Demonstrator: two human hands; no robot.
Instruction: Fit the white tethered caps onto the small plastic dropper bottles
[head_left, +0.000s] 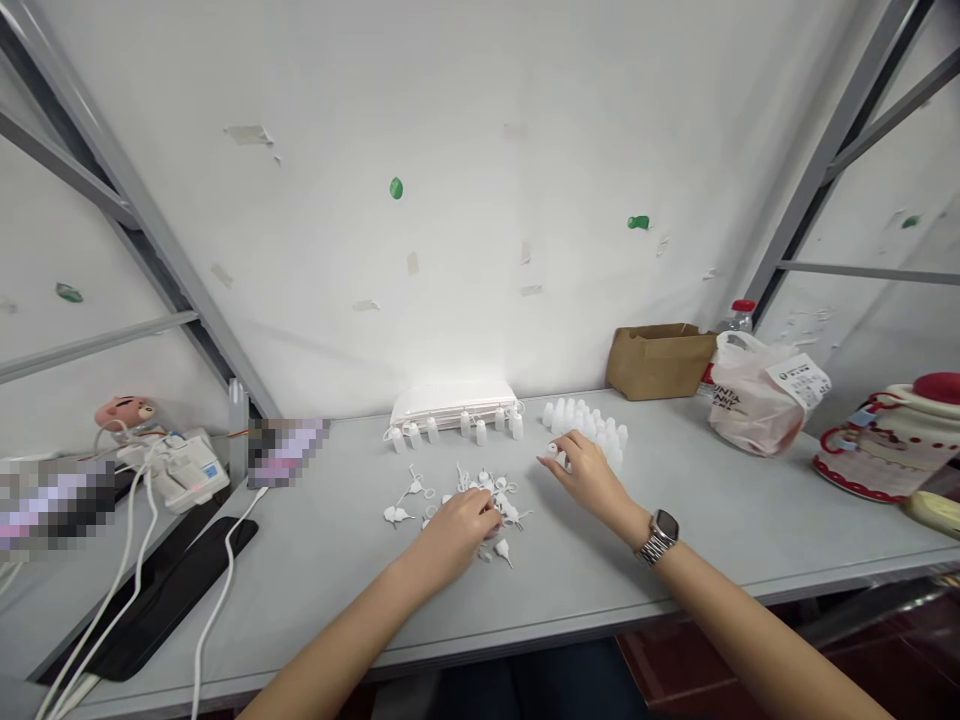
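1. Your left hand (457,525) lay palm down on the near side of a loose scatter of small white plastic caps with ring tethers (480,490), mid-way along the pale grey tabletop (337,560). The fingers curled over the caps. Whether they had one pinched could not be told.
2. Your right hand (589,475) rested just right of that scatter, fingers loosely bent and half open. Its tips were against a single small white bottle (553,451), at the near left edge of a cluster of small white plastic bottles (600,425). A closed grip on it could not be made out.
3. A metal-link wristwatch (660,535) sat on your right wrist.
4. Behind the caps, a row of capped white bottles (450,428) stood upright. It was just in front of a flat white stack (454,398) against the wall.
5. Well right of the cluster was an open brown cardboard box (658,360). Beside it was a white-and-pink plastic bag (761,400), with a red-capped clear bottle (739,315) behind.
6. At the right edge stood a red-and-white round container (885,450).
7. At the left lay a flat black slab (172,590), with a white cable (223,580) running along its right edge.
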